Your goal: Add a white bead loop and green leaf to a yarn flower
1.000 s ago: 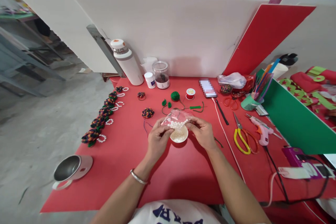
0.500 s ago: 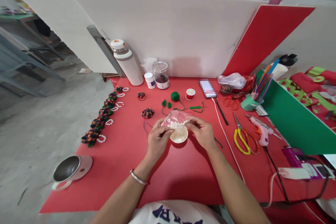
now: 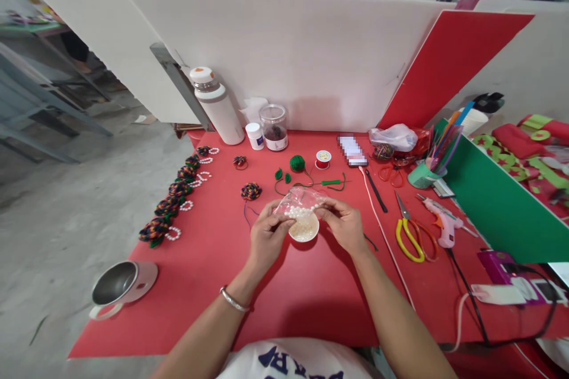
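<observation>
The left hand (image 3: 268, 234) and the right hand (image 3: 343, 226) pinch a clear bag (image 3: 306, 194) of white beads (image 3: 300, 212) at a small white dish (image 3: 304, 233).
Both forearms reach in over the near edge of the red worktop (image 3: 293, 302), red surface showing between them, with a mug (image 3: 137, 281) near the left edge. The dish holds small pale beads; the bag is at its far rim — whether the left thumb touches the dish cannot be told. Each grip is closed on one side of the bag, thumbs turned inward. Yellow-handled scissors (image 3: 408, 240) lie to the right. Farther off, a green cup (image 3: 422, 176) holds pens, and a clear jar (image 3: 274, 129) with dark contents stands beside a white bottle (image 3: 255, 136) — white boards (image 3: 306, 59) wall off the far edge.
</observation>
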